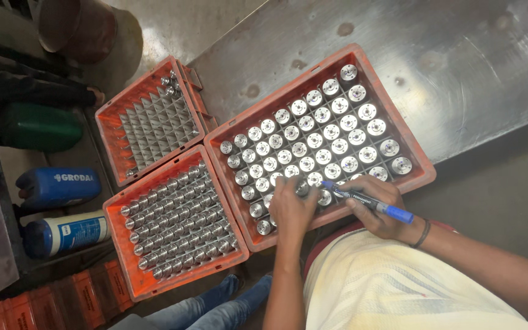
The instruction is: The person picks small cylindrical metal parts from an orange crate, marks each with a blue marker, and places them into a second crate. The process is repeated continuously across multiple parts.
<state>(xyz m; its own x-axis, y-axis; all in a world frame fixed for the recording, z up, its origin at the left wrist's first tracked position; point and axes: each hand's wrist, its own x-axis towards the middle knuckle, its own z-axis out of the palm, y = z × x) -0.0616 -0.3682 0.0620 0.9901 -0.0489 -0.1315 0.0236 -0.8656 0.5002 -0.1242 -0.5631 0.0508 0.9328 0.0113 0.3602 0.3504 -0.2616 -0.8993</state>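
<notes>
While our left hand (291, 208) pinches one metal cylinder (301, 187) in the near rows of the big orange crate (420, 160), our right hand (379, 208) grips a blue marker (371, 201) with its tip close to that same piece. Both hands are closed on what they hold.

We judge the main risk to be a smeared or missed mark: the marker tip sits among tightly packed tops, so a small slip could ink a neighbouring cylinder instead. Our left hand also covers several cells, so we could lose track of which pieces are already done. The crate lies at the edge of the steel tabltop (459, 55), its near corner seemingly past the rim; leaning on it could tip it toward our lap, though we cannot tell how far it overhangs.

This crate is divided into square cells, nearly every one holding an upright silvery cylinder with a round flat top. Just to its left, lower down, a second orange crate (117, 211) is full of similar parts in dense rows. Behind that one, a third orange crate (108, 131) stands almost bare, its grid showing, with only a few pieces (167, 82) in the far corner. Blue jugs (56, 186) and a green jug (38, 127) lie at far left.
</notes>
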